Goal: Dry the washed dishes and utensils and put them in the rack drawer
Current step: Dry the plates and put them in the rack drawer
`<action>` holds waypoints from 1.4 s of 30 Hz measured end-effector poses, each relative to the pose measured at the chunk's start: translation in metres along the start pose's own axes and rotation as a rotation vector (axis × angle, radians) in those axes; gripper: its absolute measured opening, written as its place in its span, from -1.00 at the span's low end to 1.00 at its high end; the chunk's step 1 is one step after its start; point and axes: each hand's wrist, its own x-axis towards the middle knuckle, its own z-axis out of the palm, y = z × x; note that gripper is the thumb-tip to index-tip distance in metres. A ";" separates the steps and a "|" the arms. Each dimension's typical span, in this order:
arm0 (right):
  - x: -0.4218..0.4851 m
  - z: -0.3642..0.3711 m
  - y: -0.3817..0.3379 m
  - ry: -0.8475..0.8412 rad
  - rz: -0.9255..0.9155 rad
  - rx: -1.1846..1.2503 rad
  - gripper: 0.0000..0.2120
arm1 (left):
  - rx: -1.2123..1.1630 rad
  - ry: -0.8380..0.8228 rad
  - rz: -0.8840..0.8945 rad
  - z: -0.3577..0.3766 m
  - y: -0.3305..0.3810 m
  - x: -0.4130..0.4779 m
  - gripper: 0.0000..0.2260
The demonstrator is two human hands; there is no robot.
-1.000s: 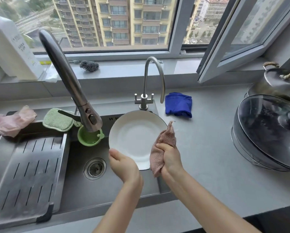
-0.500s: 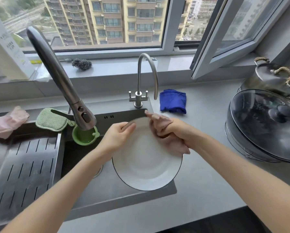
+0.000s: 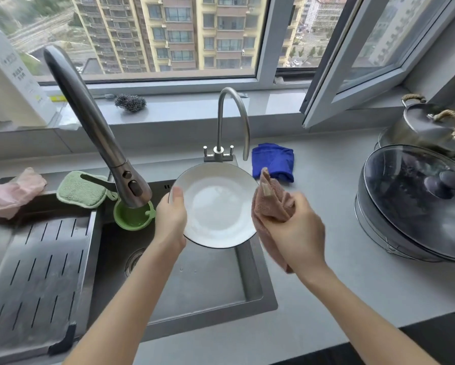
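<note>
No text can be read. The white container (image 3: 9, 83), on the sill far left of the left hand (image 3: 171, 222) and beyond its thumb (image 3: 177, 197), carries several lines of grey print, all too blurred to make out.

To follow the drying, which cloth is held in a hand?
The pink cloth, gripped by the right hand; the blue cloth lies untouched on the countertop.

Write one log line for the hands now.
left hand: holds white plate over sink | right hand: grips pink cloth beside plate rim | stage: drying
</note>
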 end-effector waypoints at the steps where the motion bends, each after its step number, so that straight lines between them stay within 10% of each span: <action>1: 0.002 -0.009 -0.008 -0.012 -0.100 -0.101 -0.54 | 0.026 -0.035 0.002 -0.001 0.003 -0.002 -0.71; 5: 0.016 -0.018 -0.024 -0.401 -0.409 -0.467 -0.10 | 0.190 -0.113 0.033 0.004 0.014 -0.017 -0.61; 10: 0.034 -0.019 0.000 -0.134 -0.692 -0.401 -0.39 | 0.170 -0.182 0.018 0.002 0.006 -0.023 -0.51; 14: 0.015 0.026 0.017 -0.509 -0.552 -0.222 -0.17 | 0.160 -0.206 0.052 0.012 -0.002 -0.027 -0.57; 21: -0.030 0.021 0.026 -0.830 -0.776 -0.237 -0.45 | 0.231 -0.186 0.087 0.007 -0.002 -0.024 -0.57; 24: -0.010 -0.001 0.061 -0.662 -0.874 -0.485 -0.39 | 0.364 -0.197 0.178 -0.005 -0.006 -0.021 -0.59; 32: 0.044 0.047 0.008 -0.454 -0.818 -0.331 -0.56 | 0.338 -0.305 0.107 0.010 -0.008 -0.036 -0.61; 42: 0.069 -0.011 0.007 -0.890 0.104 0.646 -0.86 | 0.339 -0.227 0.352 0.000 0.006 -0.027 -0.63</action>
